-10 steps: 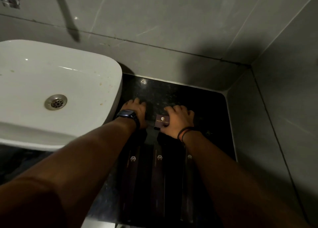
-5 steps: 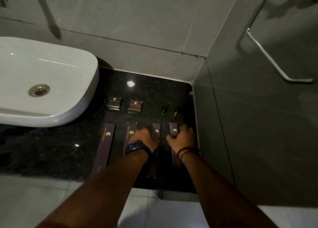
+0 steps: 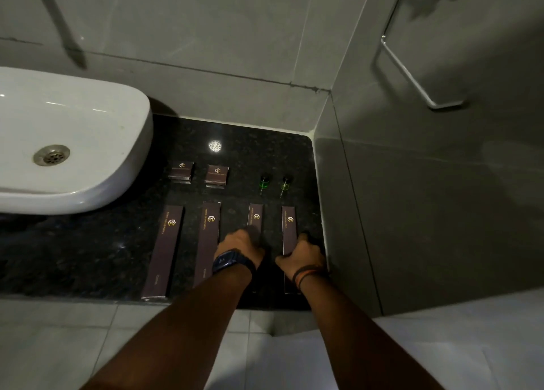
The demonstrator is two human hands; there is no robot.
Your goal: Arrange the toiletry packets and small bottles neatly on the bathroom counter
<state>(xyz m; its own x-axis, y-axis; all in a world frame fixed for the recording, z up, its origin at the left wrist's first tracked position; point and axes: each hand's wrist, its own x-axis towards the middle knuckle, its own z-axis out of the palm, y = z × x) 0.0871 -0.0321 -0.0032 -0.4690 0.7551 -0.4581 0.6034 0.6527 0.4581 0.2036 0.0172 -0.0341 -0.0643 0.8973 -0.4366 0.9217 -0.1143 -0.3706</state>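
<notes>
Several long dark packets lie side by side on the black granite counter: a wide one at the left, a second wide one, a narrow one and another narrow one. Behind them sit two small square boxes and two small green bottles. My left hand rests curled on the third packet. My right hand grips the rightmost packet by its sides.
A white basin overhangs the counter at the left. Grey tiled walls close the back and right, with a metal towel bar on the right wall. The counter's front edge drops to a pale tiled floor.
The view pulled back from the counter. My hands left the small square boxes at the back and came forward onto the two narrow packets at the right, then slid slightly toward me.
</notes>
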